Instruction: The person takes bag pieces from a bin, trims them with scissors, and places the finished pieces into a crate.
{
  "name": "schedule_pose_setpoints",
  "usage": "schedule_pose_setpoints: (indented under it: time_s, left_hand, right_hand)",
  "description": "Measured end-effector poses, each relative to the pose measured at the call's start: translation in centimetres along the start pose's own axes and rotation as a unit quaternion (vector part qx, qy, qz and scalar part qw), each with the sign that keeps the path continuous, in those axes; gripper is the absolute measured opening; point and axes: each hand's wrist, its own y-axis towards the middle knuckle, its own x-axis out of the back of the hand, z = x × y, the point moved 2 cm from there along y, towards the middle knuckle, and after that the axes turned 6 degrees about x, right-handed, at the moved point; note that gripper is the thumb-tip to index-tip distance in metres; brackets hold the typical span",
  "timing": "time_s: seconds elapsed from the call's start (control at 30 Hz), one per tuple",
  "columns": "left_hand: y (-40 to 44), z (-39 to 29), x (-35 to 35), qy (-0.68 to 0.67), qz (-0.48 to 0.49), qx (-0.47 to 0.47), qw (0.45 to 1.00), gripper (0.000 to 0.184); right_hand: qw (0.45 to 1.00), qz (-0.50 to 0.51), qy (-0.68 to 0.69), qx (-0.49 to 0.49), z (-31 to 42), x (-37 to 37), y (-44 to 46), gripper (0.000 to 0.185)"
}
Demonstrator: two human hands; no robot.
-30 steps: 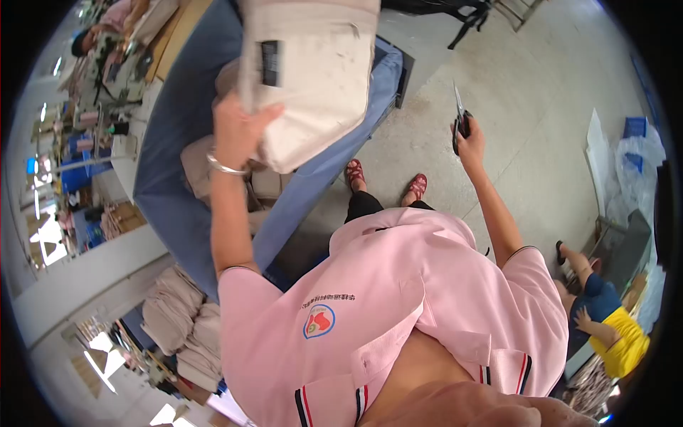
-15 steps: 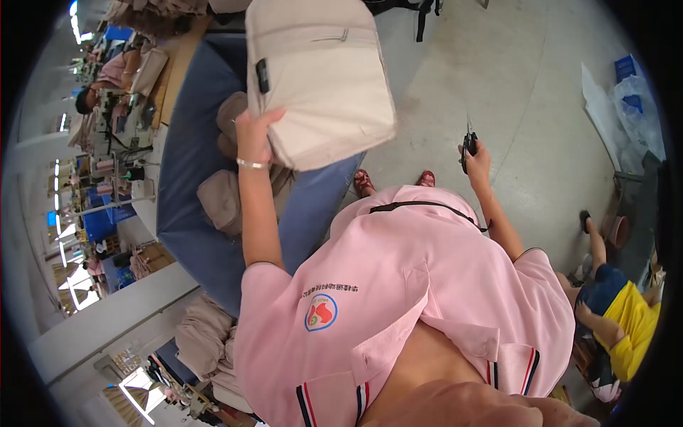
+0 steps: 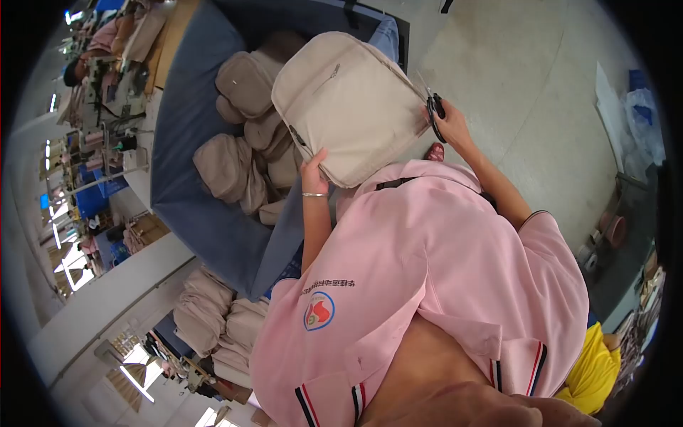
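Observation:
A beige backpack [image 3: 356, 107] is held up in front of me, tilted, with a zipper pull near its top and a small dark tag on its left edge. My left hand [image 3: 314, 173] is closed on its lower left edge, thumb on the front face. In my right hand [image 3: 452, 124] are black-handled scissors [image 3: 435, 114], blades pointing up and away. That hand is at the backpack's right edge; whether its fingertips also grip the fabric I cannot tell.
On my left, a large blue fabric bin [image 3: 192, 213] holds several beige bags [image 3: 224, 167]. More beige bags [image 3: 203, 313] are piled behind it. Sewing machines and a worker [image 3: 107, 39] are at the far left. A person in yellow [image 3: 594, 366] is at the lower right.
The backpack has come lower and to the right, closer to my body. My right hand has moved up and left with the scissors to its edge. More of the bin shows.

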Motion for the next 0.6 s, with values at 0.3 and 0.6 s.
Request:
schedule_pose_setpoints:
  time_s: [0.3, 0.6]
  left_hand:
    - [0.9, 0.5, 1.9, -0.009, 0.02, 0.02, 1.0, 0.051]
    - [2.0, 0.8, 3.2, -0.002, 0.038, 0.054, 0.998, 0.051]
  right_hand:
    - [0.988, 0.02, -0.15, 0.041, 0.5, -1.6, 2.2, 0.072]
    - [0.967, 0.031, -0.227, 0.108, 3.0, -2.4, 5.1, 0.073]
